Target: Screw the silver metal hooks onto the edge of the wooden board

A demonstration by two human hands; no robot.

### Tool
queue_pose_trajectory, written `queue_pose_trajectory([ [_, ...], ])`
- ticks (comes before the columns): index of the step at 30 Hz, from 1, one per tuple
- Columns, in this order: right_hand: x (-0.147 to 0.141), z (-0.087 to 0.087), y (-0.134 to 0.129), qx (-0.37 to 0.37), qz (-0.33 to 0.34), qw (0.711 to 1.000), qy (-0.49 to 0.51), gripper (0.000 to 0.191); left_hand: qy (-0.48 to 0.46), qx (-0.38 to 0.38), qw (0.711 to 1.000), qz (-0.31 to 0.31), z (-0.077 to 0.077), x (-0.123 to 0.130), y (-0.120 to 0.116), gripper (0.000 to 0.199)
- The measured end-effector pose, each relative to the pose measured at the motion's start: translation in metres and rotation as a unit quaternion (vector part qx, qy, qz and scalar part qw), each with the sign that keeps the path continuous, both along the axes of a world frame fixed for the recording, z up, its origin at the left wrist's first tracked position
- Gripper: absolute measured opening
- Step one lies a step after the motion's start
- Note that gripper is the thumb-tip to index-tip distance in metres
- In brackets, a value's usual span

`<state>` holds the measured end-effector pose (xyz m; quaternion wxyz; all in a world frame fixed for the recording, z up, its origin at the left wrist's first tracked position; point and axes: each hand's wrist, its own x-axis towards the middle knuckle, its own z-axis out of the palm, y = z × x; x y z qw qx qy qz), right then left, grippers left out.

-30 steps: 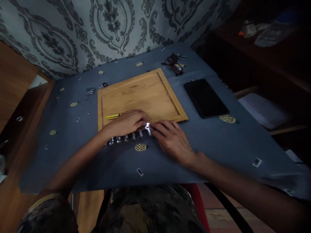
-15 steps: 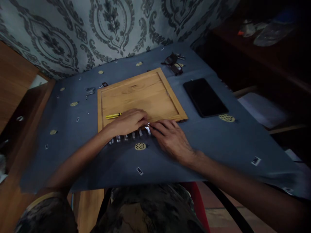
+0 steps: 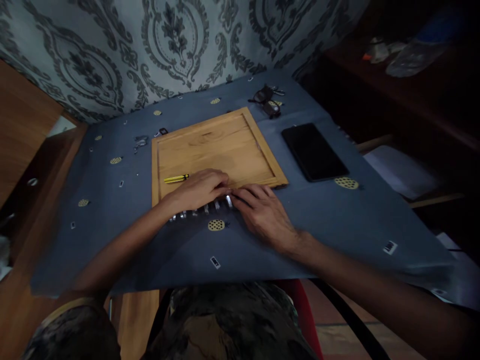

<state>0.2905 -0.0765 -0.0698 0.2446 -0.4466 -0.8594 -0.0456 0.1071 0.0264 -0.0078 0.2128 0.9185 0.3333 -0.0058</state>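
Observation:
A framed wooden board point(image 3: 210, 150) lies on the cloth-covered table, and several shiny strips point(image 3: 206, 208) hang in a row along its near edge. My left hand point(image 3: 204, 189) reaches over that edge, thumb and fingers closed at the top of the rightmost shiny strip point(image 3: 229, 201). From the other side, my right hand point(image 3: 264, 215) meets it, fingers together and fingertips on the same strip; its thumb is hidden. The strip's upper end is covered by the fingertips. A yellow and black tool handle point(image 3: 176, 178) rests on the board beside my left hand, partly hidden by it.
Right of the board lies a black tablet or large phone point(image 3: 314, 151). Eyeglasses point(image 3: 270, 106) sit at the back. Small metal pieces point(image 3: 141, 142) and a small black item point(image 3: 163, 131) lie left of the board. A patterned curtain point(image 3: 176, 40) hangs behind the table.
My fingertips have closed over the upper end of the rightmost strip, which showed between my hands before. The view has shifted slightly; otherwise the things on the table lie as they did.

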Motion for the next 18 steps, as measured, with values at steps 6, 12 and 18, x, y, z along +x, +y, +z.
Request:
queue_pose_trajectory([
  [6, 0.001, -0.001, 0.0, -0.005, 0.001, 1.0, 0.003, 0.04, -0.043, -0.015, 0.999, 0.006, 0.008, -0.009, -0.001, 0.028],
  [12, 0.001, 0.0, -0.001, 0.005, 0.001, 1.0, 0.0, 0.04, -0.078, 0.004, 0.995, 0.057, 0.017, -0.023, -0.013, 0.014],
  [18, 0.001, -0.001, -0.001, 0.008, -0.002, 1.0, -0.006, 0.038, -0.045, 0.035, 0.997, 0.057, 0.011, -0.013, -0.026, 0.006],
])
